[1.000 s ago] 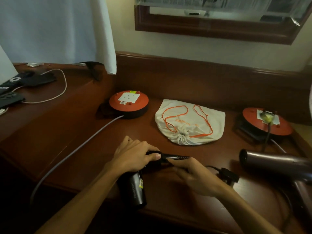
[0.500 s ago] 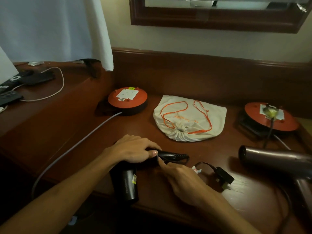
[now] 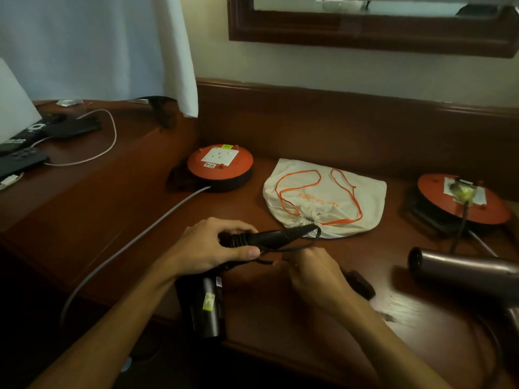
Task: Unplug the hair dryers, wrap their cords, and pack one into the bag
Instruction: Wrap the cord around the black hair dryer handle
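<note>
Since the earlier frame, the black plug (image 3: 358,283) has been drawn in from the bare desk to lie just behind the right hand (image 3: 314,273), whose fingers pinch the thin black cord (image 3: 297,247). Head view: the left hand (image 3: 213,248) is wrapped around the folded handle of the small black hair dryer (image 3: 206,307) at the front edge of the dark red-brown wooden desk (image 3: 295,318). Behind lies the cream drawstring bag with orange cords (image 3: 337,197), drawn closed, between two orange round extension reels (image 3: 220,165) (image 3: 463,203); the larger mauve hair dryer (image 3: 463,273) rests at right, its plug in the right-hand reel.
</note>
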Available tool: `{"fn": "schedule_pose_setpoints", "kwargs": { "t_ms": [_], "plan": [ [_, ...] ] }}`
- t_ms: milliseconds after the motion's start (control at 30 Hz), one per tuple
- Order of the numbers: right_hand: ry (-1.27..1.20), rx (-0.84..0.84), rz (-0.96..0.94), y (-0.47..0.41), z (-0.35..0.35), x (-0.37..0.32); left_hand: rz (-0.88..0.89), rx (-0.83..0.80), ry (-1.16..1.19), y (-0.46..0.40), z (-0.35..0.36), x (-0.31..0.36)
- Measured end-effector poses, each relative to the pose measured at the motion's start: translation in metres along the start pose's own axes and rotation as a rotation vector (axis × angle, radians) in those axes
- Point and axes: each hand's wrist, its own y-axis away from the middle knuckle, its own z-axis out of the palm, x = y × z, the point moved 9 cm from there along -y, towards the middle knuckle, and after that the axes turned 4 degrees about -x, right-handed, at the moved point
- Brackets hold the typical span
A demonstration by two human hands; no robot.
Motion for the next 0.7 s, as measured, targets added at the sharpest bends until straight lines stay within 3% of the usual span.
{"fn": "schedule_pose_setpoints", "kwargs": {
  "t_ms": [167, 433, 533, 700],
  "plan": [
    [-0.052, -0.471, -0.042, -0.033, 0.015, 0.001, 0.055, -0.066, -0.183, 0.010, 0.017, 0.011],
    [0.084, -0.577, -0.188, -0.062, -0.005, -0.034, 0.027, -0.160, -0.582, -0.006, 0.045, 0.020],
    [0.073, -0.617, -0.161, -0.056, -0.006, -0.038, 0.017, -0.202, -0.567, -0.011, 0.048, 0.017],
    [-0.071, -0.478, -0.140, -0.040, -0.026, -0.042, 0.012, -0.104, -0.395, -0.007, 0.034, 0.016]
  ]
}}
